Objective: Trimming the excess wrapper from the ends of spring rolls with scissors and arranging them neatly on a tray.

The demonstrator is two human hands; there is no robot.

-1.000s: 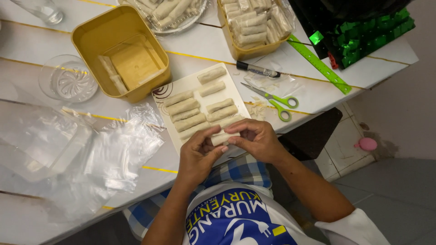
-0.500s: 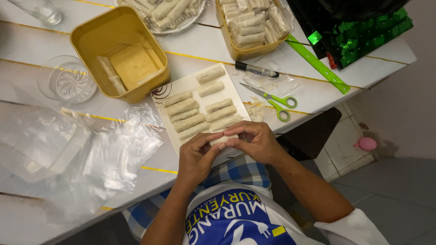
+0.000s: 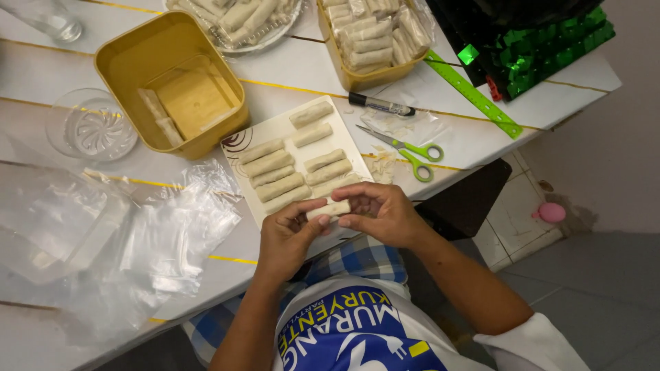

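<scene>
Two hands meet over the near edge of the tabletop [image 3: 481,148], each pinching one end of a single pale roll [image 3: 328,209]. The left hand [image 3: 289,237] closes its thumb and fingers on the roll's left end; the right hand [image 3: 381,213] curls round the right end, so the roll sits level between both grips, just above the near rim of the white tray [image 3: 237,148].

By its look the roll is light and soft, a thin wrapper around a filling, likely to dent or split if squeezed. Holding it at the two ends with fingertips, as here, seems the safest hold; the middle probably sags under pressure.

Far to the left of the grip lie crumpled clear plastic bags [image 3: 137,240], with an empty clear glass dish [image 3: 89,130] beyond them. Up and left of the grip stands a yellow tub [image 3: 117,51], nearly empty: a flat sheet on its floor and one or two pale strips along its side. Directly beyond the grip, the white tray carries finished rolls [image 3: 278,175] laid in two columns. Further beyond, a clear plate of rolls [image 3: 240,14] is cut off by the frame edge. Up and right of the grip, a second yellow tub [image 3: 371,72] is packed full of rolls. Right of the grip lie a black marker [image 3: 381,104], green-handled scissors [image 3: 405,148] and a green ruler [image 3: 474,93].
</scene>
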